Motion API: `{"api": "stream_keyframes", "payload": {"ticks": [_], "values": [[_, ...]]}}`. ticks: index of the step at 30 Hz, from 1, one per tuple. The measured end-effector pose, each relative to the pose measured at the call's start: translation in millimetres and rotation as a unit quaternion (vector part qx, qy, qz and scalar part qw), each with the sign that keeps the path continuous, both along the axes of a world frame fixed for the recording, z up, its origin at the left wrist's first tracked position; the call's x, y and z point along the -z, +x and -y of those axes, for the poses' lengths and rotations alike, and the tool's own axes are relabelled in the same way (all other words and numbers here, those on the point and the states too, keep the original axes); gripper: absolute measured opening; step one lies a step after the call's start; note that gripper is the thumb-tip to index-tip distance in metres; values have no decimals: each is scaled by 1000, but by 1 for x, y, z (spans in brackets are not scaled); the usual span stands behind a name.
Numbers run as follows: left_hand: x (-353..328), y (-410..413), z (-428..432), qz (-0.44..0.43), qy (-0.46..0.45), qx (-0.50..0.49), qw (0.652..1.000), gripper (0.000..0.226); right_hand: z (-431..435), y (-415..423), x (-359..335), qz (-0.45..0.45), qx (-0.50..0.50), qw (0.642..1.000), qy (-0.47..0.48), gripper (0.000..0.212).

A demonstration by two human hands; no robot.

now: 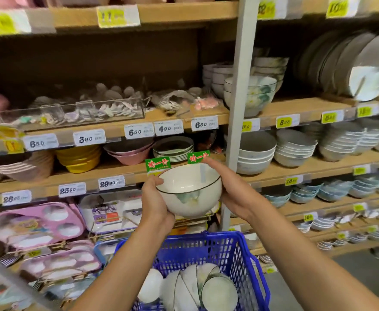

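Cupping a white bowl point(190, 194) between them, both hands are clamped on it. The left hand point(155, 200) grips its 9 o'clock side, thumb hooked over the thin dark rim and fingers curled beneath. The right hand point(231, 189) wraps the 3 o'clock side, with a fingertip reaching along the far rim. The bowl is held upright in the air, tipped slightly toward the camera, and a pale green smear shows on its outer wall.

At 6 o'clock from it, below the forearms, sits a blue basket point(240, 250) holding more white bowls point(206, 286), leaning on their sides. At 12 o'clock, just behind the rim, two green signs point(157, 164) stand on the shelf edge. At 10 o'clock is a stack of yellow bowls point(78, 158), and pink trays point(36, 223) lie at 8 o'clock. Beyond the grey post point(240, 108), grey plates point(372, 66) stand on edge at 2 o'clock.
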State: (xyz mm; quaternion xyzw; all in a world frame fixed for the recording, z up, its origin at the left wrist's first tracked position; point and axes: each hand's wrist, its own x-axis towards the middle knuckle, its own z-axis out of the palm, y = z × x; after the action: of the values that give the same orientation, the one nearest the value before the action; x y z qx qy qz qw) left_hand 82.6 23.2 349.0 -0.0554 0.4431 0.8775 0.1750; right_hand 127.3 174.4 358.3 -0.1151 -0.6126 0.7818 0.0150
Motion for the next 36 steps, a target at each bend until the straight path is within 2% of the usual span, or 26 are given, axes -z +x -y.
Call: {"api": "stream_keyframes", "payload": {"ticks": [3,6,13,20,25,30,36], "values": [[-16,7,-9,-5,1,20,1000,30,9,14,-9,-56,99,992,-50,26],[-29,19,-22,-26,-10,58,998,24,8,33,-18,-73,180,978,-81,23],[-51,48,-63,-69,-22,127,989,23,-29,71,-36,-98,265,956,-74,20],[-74,81,-134,-84,-42,158,983,30,-98,113,-52,-114,278,951,-70,20],[-83,110,-204,-97,-26,173,980,23,-170,143,-63,-130,281,950,-40,23],[-94,136,-276,-102,-19,150,983,17,-244,168,-76,-140,262,955,-22,24],[-102,146,-339,-93,-11,139,986,25,-307,176,-87,-134,249,959,-31,31]]}}
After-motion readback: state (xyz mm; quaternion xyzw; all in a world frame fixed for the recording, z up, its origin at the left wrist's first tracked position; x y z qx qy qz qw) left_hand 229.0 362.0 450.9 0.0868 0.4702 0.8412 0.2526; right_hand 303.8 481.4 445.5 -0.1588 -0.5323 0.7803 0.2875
